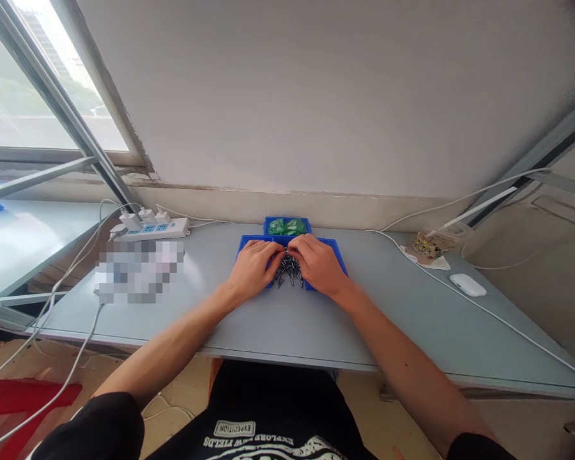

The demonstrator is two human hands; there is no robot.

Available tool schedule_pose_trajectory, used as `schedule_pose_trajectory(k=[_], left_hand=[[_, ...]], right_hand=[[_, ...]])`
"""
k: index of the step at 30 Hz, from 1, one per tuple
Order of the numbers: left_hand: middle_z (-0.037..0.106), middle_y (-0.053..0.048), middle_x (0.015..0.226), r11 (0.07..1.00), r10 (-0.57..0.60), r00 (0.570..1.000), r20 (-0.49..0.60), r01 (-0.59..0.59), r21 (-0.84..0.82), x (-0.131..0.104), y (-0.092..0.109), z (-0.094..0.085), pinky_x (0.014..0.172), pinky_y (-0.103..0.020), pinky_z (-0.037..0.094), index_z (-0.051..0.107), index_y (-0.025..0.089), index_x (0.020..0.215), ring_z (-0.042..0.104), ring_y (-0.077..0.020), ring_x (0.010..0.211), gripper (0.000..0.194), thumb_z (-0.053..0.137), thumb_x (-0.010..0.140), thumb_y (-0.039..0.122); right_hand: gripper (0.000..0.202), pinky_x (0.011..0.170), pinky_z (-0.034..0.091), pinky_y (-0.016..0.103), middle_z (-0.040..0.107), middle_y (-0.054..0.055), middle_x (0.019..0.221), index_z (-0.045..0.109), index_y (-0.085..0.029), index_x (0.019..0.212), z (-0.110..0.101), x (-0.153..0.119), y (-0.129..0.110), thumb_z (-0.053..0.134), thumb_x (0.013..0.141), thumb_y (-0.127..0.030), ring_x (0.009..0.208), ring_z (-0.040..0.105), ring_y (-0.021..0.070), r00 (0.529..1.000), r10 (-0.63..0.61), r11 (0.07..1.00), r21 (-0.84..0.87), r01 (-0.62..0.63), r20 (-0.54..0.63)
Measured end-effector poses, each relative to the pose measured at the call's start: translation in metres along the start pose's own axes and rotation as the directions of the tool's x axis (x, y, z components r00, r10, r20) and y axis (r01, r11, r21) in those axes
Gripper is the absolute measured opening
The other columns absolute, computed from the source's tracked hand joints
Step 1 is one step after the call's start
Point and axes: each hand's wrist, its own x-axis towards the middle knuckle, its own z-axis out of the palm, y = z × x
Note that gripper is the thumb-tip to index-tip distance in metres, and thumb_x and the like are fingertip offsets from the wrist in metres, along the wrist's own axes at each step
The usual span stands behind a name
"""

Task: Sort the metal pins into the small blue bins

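Between my hands lies a loose pile of small dark metal parts (290,271) on the grey table. My left hand (256,265) is over a blue tray at the left, its thumb and fingertips pinched together. Over another blue tray (334,250) at the right, my right hand (317,263) is pinched too. The fingertips of both hands nearly meet above the pile. What they hold is too small to make out. Behind them a blue bin (267,223) holds green packets (294,226).
A white power strip (172,229) with plugs stands at the back left, a blurred object (141,271) in front of it. At the right are a clear plastic cup (436,243), a white case (467,285) and a long white cable (503,319).
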Motion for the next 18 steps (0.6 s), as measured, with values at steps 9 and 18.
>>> schedule_pose_trajectory(k=[9,18], left_hand=[[0.072,-0.001,0.087,1.0,0.001,1.0,-0.005,-0.001,-0.007,0.001,0.0006,-0.0006,0.09,-0.036,0.046,0.066,0.023,0.102,0.067,-0.0193,0.085,0.023,0.046,0.108,0.033],[0.073,-0.002,0.089,1.0,0.002,1.0,0.004,-0.002,0.0,0.0004,0.0,-0.0004,0.091,-0.037,0.047,0.066,0.023,0.103,0.068,-0.0196,0.086,0.024,0.045,0.108,0.034]], right_hand=[[0.023,0.076,0.045,0.035,0.067,0.006,0.09,0.056,-0.024,0.095,0.0006,0.0003,-0.0001,0.039,0.11,-0.026,0.086,0.059,0.0226,0.999,0.036,0.998,-0.058,-0.037,-0.02],[0.026,0.074,0.045,0.034,0.067,0.006,0.088,0.058,-0.024,0.093,-0.001,0.0006,0.0004,0.039,0.11,-0.029,0.085,0.06,0.0221,0.998,0.056,0.996,-0.062,-0.058,-0.038]])
